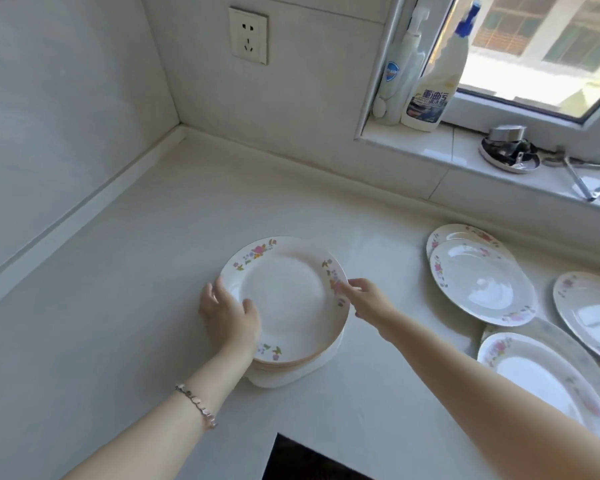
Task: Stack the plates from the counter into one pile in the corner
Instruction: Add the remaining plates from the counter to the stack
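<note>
A pile of white plates with flower rims sits on the pale counter, some way out from the wall corner. My left hand grips the pile's left rim, thumb on the top plate. My right hand pinches the right rim of the top plate. To the right lie more flowered plates: two overlapping ones, one at the right edge and an oval one near the front.
On the window sill stand two cleaner bottles, a metal dish with utensils and tongs. A wall socket is above the counter corner. A dark cutout opens at the counter's front edge.
</note>
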